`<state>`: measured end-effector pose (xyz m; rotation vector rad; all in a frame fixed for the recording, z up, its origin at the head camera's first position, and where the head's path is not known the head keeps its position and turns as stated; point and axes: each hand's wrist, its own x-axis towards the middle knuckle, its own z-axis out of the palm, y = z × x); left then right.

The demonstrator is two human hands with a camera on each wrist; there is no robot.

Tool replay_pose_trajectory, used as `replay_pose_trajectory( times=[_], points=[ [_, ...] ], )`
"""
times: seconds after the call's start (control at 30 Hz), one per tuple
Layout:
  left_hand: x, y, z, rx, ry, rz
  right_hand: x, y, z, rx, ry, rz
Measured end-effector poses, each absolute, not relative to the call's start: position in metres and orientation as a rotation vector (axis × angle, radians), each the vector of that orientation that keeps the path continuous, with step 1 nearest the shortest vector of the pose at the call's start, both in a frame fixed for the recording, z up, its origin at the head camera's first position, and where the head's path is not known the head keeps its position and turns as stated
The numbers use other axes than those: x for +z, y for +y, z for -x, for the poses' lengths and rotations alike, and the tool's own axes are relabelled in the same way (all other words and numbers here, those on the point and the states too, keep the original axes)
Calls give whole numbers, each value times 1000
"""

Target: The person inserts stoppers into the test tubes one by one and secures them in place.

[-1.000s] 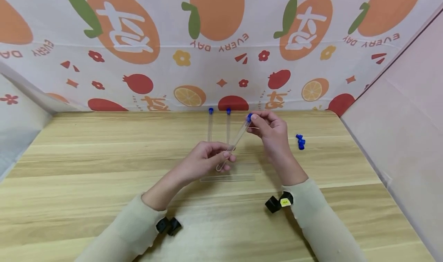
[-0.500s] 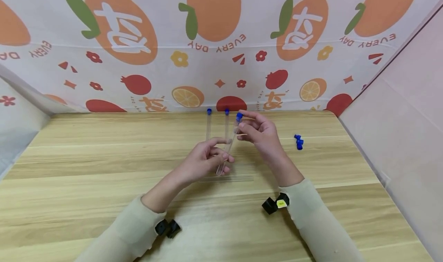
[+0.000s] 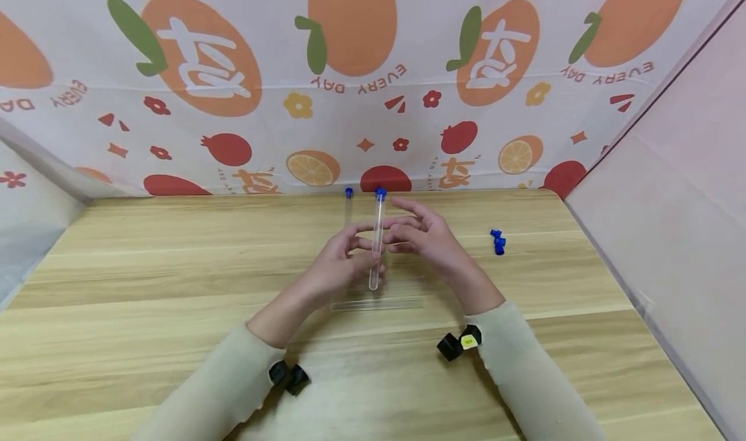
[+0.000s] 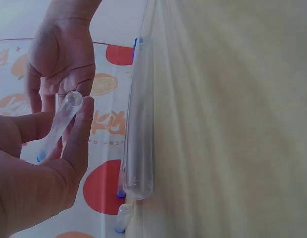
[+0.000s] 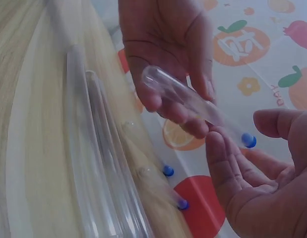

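Head view, much as I see it: the left grip [image 3: 342, 261] pinches a blue-capped tube [image 3: 378, 224] above the counter [image 3: 175, 266]; the right grip [image 3: 427, 235], loosely spread, is right beside it.

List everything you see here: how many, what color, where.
Backdrop: one, white, fruit-printed, behind
Table: one, light wood, beneath
Side panels: two, pale, each side
Held tube: one, clear, blue-capped, center
Far capped tubes: two, clear, blue-capped, table's back
Near tubes: at least two, clear, table's middle
Loose caps: at least three, blue, table's right
Wrist devices: two, black, at wrists
Sleeves: two, beige, foreground
Left grip: one, pinching the held tube
Right grip: one, beside that tube
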<state>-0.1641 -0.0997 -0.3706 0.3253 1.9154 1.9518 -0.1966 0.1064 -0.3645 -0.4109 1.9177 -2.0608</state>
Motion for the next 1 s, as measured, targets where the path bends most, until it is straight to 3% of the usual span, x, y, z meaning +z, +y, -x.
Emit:
replay_pose_trajectory(
  times=[1.0],
  points=[
    [-360,-55,221,1697,1879,-127,-389,135,251,-2030,1621,-157]
  ],
)
